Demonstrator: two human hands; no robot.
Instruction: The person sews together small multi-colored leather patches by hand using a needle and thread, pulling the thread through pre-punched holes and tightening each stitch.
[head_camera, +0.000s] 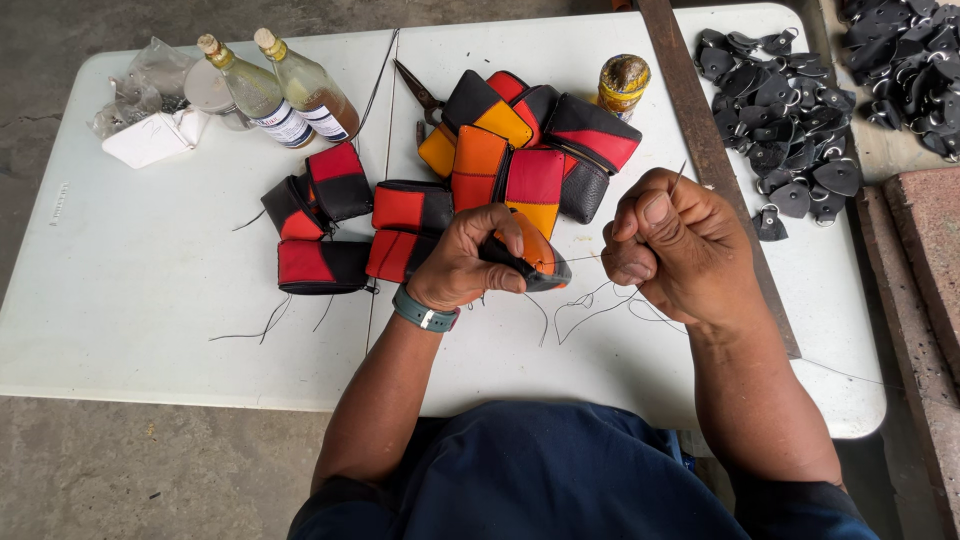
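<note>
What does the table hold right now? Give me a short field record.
left hand: grips an orange and black leather pouch
right hand: pinches a thin metal needle, dark thread trailing
pile: red, orange and black leather pouches
tools: metal scissors
bottles: two corked glass bottles
right side: black leather key fobs
surface: white folding table

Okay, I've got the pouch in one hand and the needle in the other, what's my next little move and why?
Probably draw the right hand further away to pull the thread tight. The needle is already clear of the pouch that the left hand grips, and slack thread lies looped on the table between the hands.
</note>
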